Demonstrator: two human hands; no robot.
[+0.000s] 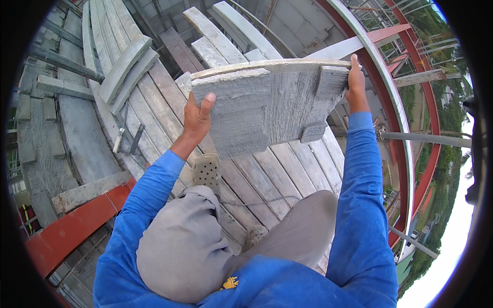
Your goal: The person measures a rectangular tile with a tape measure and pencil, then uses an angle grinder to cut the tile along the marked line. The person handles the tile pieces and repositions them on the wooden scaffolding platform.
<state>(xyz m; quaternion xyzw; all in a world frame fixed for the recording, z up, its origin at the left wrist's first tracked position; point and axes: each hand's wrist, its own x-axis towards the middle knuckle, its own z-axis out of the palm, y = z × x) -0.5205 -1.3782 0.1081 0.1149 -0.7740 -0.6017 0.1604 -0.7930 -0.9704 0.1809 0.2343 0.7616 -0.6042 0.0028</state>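
Observation:
I hold a grey, cement-stained wooden panel point(267, 105) up in front of me, with battens nailed across its face. My left hand point(197, 115) grips its left edge, thumb on the front face. At the panel's upper right corner my right hand point(355, 79) grasps the top edge. Both arms wear blue sleeves. Below the panel my grey-trousered legs and shoes point(207, 170) stand on a platform of grey planks point(287, 177).
Loose grey boards point(126, 69) lie stacked at the upper left and more planks point(215, 36) lean at the top. A hammer point(119, 139) rests on the planks at left. Red steel beams point(77, 226) border the platform, curving along the right side point(403, 169); past them is open drop to greenery.

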